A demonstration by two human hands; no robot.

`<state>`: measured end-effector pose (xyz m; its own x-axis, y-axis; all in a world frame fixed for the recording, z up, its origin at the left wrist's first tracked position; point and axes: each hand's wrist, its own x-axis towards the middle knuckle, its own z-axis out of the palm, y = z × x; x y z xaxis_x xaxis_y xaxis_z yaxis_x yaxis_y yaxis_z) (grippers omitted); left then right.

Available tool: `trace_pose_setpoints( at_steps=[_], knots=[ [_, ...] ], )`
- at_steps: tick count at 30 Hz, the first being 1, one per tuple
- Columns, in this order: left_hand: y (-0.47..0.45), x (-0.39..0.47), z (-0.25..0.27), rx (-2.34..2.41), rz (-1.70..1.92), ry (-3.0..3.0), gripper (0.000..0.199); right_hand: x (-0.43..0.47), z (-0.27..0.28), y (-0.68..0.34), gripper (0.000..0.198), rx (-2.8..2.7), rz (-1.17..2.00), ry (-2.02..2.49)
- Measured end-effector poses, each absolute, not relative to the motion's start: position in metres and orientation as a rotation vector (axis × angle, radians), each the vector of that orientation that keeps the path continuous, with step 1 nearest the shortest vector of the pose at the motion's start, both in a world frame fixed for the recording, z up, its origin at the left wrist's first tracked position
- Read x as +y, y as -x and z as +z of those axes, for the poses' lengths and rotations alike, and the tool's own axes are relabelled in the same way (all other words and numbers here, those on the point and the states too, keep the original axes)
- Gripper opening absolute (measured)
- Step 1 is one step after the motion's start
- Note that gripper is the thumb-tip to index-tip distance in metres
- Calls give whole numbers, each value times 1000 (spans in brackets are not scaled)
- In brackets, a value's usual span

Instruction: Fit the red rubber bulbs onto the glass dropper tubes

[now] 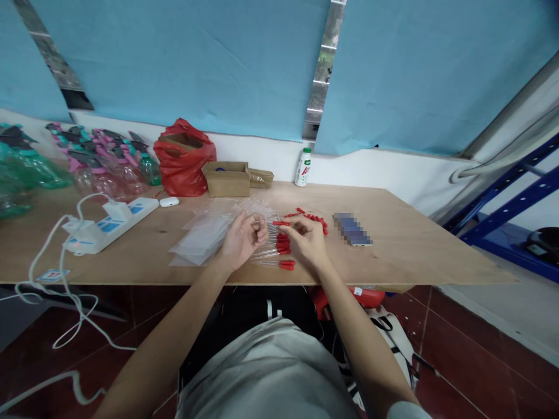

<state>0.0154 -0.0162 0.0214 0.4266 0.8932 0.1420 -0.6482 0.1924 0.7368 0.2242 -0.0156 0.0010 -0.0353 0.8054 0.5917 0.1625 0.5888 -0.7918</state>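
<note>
Between thumb and fingers, my right hand (308, 240) pinches a red rubber dropper bulb (280, 223), which points toward the other hand. My left hand (244, 238) is curled closed just left of it, palm turned inward; what its fingers hold, if anything, is too small to make out. Below and between the hands lie several glass droppers (283, 265) with red bulbs, tubes pointing left. Loose red bulbs (321, 221) are heaped beyond my right hand. Thin clear glass tubes (257, 206) lie behind my left hand, beside clear plastic bags (194, 244).
At the left are a white power strip (140, 208) with cables, an earbud case (169, 201) and spray bottles (124, 169). A red bag (186, 171), a cardboard box (227, 179) and a white bottle (303, 167) stand by the wall. A phone (353, 229) lies right.
</note>
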Motion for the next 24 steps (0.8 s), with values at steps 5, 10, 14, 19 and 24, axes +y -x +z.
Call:
trace_pose_setpoints(
  at_steps=[5,10,14,19,24],
  knots=[
    [-19,-9,9,509,1328,-976,15,-11,1,-227,30,-1540,679,846],
    [-18,-4,1,672,1475,-1202,24,-8,1,-228,36,-1489,810,821],
    [-17,2,-6,825,1542,-1441,26,-7,1,-230,29,-1510,768,861],
    [-15,2,-11,1074,1568,-1714,21,-5,1,-238,24,-1636,665,978],
    [-14,-1,-11,1350,1458,-2071,12,-4,3,-246,17,-1791,590,1064]
  ],
)
